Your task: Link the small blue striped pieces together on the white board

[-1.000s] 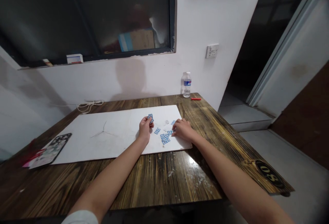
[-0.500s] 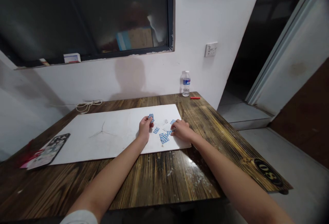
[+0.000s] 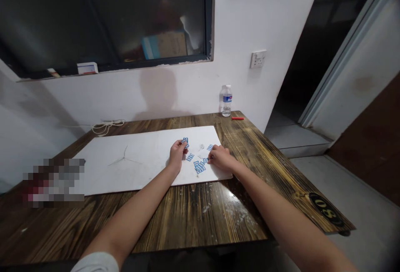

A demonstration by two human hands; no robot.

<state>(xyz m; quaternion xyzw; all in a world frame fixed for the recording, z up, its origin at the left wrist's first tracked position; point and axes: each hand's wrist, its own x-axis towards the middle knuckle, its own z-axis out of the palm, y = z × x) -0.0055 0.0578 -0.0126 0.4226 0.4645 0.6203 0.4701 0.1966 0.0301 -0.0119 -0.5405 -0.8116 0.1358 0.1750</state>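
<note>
My left hand (image 3: 177, 155) is closed on a few small blue-and-white pieces (image 3: 185, 141), held up over the right part of a white board (image 3: 103, 168). Over the board's right edge, my right hand (image 3: 220, 157) has its fingers pinched at a blue-edged piece (image 3: 205, 160). Between the hands lies a loose pile of several such pieces (image 3: 199, 167). One striped piece (image 3: 190, 157) rests beside my left hand, and another (image 3: 210, 147) lies just above my right fingers. Thin dark lines (image 3: 124, 158) mark the board's left half.
The board lies on a dark wooden table (image 3: 187, 218). A plastic bottle (image 3: 227, 101) and a red stick-like item (image 3: 238, 118) stand and lie at the back right. A coiled white cable (image 3: 108, 127) is at the back left. A pixelated patch covers the left.
The pieces in my left hand have tilted slightly and shifted a little to the right. My right hand has barely moved. The items at the far left are now pixelated.
</note>
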